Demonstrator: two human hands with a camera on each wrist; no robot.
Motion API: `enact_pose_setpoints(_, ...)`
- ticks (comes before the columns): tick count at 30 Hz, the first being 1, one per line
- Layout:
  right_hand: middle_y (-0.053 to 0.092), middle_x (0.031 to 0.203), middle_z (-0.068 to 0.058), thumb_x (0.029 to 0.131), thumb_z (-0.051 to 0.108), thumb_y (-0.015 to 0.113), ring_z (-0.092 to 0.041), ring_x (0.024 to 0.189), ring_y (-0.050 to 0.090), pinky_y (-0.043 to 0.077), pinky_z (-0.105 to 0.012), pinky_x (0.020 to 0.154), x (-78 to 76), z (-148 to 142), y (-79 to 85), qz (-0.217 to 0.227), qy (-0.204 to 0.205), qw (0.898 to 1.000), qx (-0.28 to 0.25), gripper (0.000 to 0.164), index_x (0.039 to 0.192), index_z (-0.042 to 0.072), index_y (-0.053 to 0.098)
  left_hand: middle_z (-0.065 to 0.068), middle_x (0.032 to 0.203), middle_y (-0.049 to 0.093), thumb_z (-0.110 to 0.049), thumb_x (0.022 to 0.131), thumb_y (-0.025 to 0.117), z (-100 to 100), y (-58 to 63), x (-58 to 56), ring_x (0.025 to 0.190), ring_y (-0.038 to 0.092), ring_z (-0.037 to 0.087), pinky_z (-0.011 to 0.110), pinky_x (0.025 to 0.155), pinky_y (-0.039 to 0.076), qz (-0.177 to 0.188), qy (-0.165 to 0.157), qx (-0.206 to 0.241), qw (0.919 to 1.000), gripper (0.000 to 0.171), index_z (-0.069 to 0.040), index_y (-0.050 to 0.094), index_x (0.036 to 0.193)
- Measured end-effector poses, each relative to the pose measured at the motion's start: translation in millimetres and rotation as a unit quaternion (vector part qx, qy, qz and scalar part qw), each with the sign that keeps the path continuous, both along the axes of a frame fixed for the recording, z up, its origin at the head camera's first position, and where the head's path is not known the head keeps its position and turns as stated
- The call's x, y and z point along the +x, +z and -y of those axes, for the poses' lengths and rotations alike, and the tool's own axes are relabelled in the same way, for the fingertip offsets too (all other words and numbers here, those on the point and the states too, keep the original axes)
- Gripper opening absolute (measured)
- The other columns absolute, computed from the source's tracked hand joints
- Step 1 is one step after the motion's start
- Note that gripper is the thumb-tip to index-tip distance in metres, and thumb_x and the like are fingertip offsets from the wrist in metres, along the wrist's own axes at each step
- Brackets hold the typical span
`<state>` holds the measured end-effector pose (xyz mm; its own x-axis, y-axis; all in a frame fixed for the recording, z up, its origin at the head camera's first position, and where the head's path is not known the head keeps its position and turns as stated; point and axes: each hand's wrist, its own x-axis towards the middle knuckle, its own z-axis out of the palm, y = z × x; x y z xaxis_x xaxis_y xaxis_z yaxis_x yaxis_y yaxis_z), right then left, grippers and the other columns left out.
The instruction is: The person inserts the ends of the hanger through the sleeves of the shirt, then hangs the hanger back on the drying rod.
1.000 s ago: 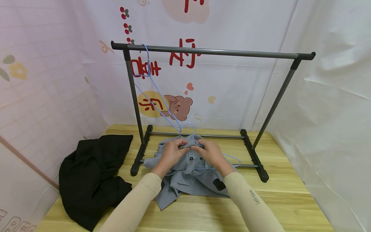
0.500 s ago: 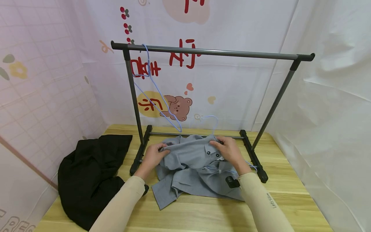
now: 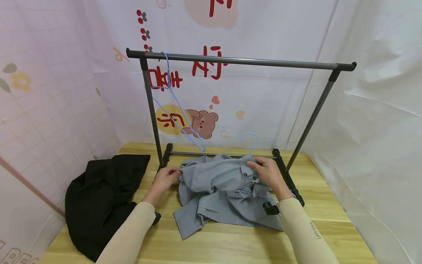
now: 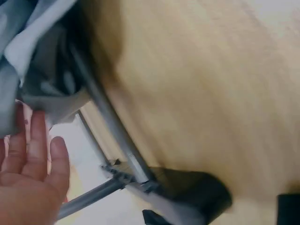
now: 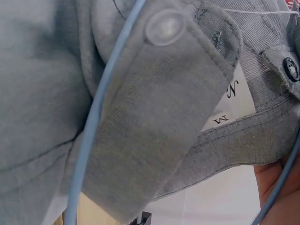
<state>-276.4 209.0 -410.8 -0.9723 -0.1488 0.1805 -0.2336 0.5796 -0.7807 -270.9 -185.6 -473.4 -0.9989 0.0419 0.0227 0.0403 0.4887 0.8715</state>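
Observation:
A grey button-up shirt lies bunched over the front of the rack base. My left hand pinches its left edge between thumb and fingers; in the left wrist view the fingers reach the hanging cloth. My right hand grips the shirt near the collar, just below the hook of a blue wire hanger. The right wrist view shows the hanger wire crossing the cloth, a clear button and a white label inside the collar.
A dark metal clothes rack stands on the wooden table. Another blue hanger hangs at the left of its bar. A black garment lies heaped at left. Printed cloth walls enclose the back and sides.
My hands have moved apart, the left one leftward and the right one rightward, spreading the shirt's upper part. The hanger hook has shifted right with the shirt.

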Motion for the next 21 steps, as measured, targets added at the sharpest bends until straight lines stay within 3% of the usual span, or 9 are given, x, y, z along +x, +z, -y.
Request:
enact_pose_setpoints(3,0.036,0.061,-0.005,0.098,0.037,0.063,-0.022,0.055,0.037,0.034,-0.032,0.056,-1.1,-1.4,-2.4,0.006,-0.006,1.0,-0.004,0.034,0.08,0.009,0.059,0.003,0.085,0.058,-0.022,0.105,0.053,4.2,16.8,-0.8,0.07,0.046,0.015,0.032,0.068,0.04,0.004,-0.002,0.085,0.9963,0.027,0.0,0.064,0.113)
enact_pose_setpoints(7,0.033,0.06,-0.004,0.098,0.037,0.063,-0.022,0.055,0.035,0.033,-0.033,0.055,-1.3,-2.9,-5.5,0.009,-0.024,1.0,-0.006,0.038,0.075,0.008,0.053,-0.002,0.084,0.053,-0.022,0.106,0.051,7.0,49.4,-1.5,0.072,0.045,0.012,0.029,0.068,0.04,0.0,-0.02,0.15,0.9885,0.029,0.005,0.059,0.114)
enact_pose_setpoints(10,0.032,0.058,-0.002,0.097,0.04,0.063,-0.021,0.053,0.034,0.032,-0.032,0.054,-1.1,-3.5,-6.6,0.003,-0.04,0.999,0.003,0.038,0.076,0.009,0.056,-0.004,0.095,0.059,-0.021,0.105,0.052,9.5,72.4,-4.5,0.082,0.051,0.01,0.025,0.073,0.044,-0.012,-0.04,0.159,0.9864,0.031,0.006,0.059,0.116)
enact_pose_setpoints(14,0.035,0.057,-0.002,0.098,0.042,0.061,-0.02,0.051,0.034,0.032,-0.032,0.051,-1.5,-3.8,-6.3,-0.007,-0.055,0.998,0.019,0.032,0.087,0.012,0.067,0.0,0.09,0.062,-0.023,0.102,0.059,12.7,93.2,-10.5,0.077,0.054,0.014,0.027,0.068,0.046,-0.031,-0.043,0.143,0.9883,0.029,0.003,0.063,0.113)
enact_pose_setpoints(17,0.038,0.059,-0.004,0.099,0.042,0.059,-0.021,0.053,0.036,0.033,-0.033,0.052,-2.5,-4.1,-6.6,-0.009,-0.064,0.998,0.024,0.032,0.09,0.012,0.067,0.003,0.086,0.061,-0.024,0.1,0.063,14.9,92.6,-14.9,0.076,0.053,0.018,0.03,0.067,0.044,-0.048,-0.034,0.087,0.9945,0.025,-0.001,0.067,0.109)
enact_pose_setpoints(21,0.038,0.063,-0.005,0.101,0.04,0.056,-0.021,0.054,0.036,0.033,-0.033,0.054,-4.3,-3.5,-9.7,-0.004,-0.064,0.998,0.027,0.034,0.085,0.01,0.059,0.007,0.089,0.061,-0.024,0.1,0.063,22.9,69.7,-15.0,0.079,0.054,0.022,0.033,0.069,0.043,-0.047,-0.011,0.002,0.9989,0.023,-0.004,0.068,0.111)
